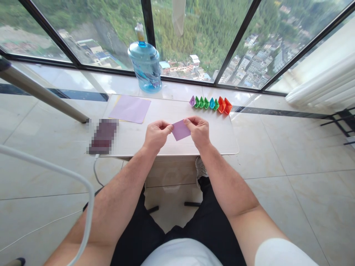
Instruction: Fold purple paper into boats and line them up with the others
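A small folded piece of purple paper [181, 131] is held up over the low table [166, 146]. My left hand [157, 133] pinches its left corner between thumb and forefinger. At the upper right edge, my right hand [199, 130] grips it the same way, covering that corner. Beyond my left hand lie flat purple sheets [129, 109], with a yellowish edge showing underneath. Several folded paper boats [205, 103] in purple, green, blue and orange-red stand in a row at the table's far right.
A phone-like blurred object [104, 136] with a cable [95, 170] lies at the table's left edge. Behind the table stands a blue water jug [145, 66] by the window. A white curved tube [90, 199] crosses the left foreground, and a metal pole [50, 92] slants in at left.
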`<state>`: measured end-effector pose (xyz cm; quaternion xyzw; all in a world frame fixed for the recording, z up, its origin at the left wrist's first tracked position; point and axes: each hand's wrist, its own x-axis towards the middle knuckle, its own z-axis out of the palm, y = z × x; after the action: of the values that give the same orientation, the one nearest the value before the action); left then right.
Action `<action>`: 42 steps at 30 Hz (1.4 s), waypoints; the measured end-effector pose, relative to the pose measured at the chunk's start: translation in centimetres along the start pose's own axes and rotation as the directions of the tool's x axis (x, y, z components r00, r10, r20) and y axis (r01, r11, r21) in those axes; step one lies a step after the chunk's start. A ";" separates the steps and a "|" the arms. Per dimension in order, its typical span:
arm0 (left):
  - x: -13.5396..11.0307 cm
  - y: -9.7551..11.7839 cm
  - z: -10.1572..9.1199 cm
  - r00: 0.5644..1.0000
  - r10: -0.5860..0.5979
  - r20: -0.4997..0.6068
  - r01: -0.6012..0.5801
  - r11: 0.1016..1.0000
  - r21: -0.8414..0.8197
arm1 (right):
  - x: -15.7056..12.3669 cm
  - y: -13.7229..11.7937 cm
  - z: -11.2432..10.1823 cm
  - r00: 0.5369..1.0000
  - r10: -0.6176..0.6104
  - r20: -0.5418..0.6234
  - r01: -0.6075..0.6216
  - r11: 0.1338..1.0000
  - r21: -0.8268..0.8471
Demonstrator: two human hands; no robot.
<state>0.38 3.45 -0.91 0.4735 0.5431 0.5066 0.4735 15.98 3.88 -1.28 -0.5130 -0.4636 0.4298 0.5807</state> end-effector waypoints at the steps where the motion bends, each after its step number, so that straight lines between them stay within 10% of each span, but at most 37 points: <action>1: 0.0 0.0 0.1 1.000 -0.002 0.004 0.002 1.000 0.012 | 0.0 0.0 0.0 1.000 -0.010 -0.008 0.010 1.000 0.006; 14: 0.2 0.1 -1.4 0.924 -0.091 0.370 -0.019 0.959 0.282 | 1.0 -1.0 -2.0 0.980 0.015 0.199 0.021 0.984 -0.178; 19: 0.4 -0.9 -0.2 0.983 -0.118 0.142 0.138 0.980 -0.142 | 0.9 0.1 -1.3 0.990 0.050 0.135 -0.055 0.998 0.030; 24: -0.2 -1.9 1.2 0.904 -0.418 0.089 0.392 0.727 -0.564 | 0.3 1.2 0.3 0.980 0.035 0.194 -0.036 0.999 -0.002; 42: -0.5 -2.0 1.6 0.904 -0.420 0.074 0.366 0.674 -0.642 | -1.1 1.1 1.2 0.983 -0.128 0.129 0.150 0.973 -0.174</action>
<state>1.96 3.00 -2.99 0.1339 0.4439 0.5658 0.6818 14.57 3.13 -2.41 -0.5044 -0.5691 0.3729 0.5317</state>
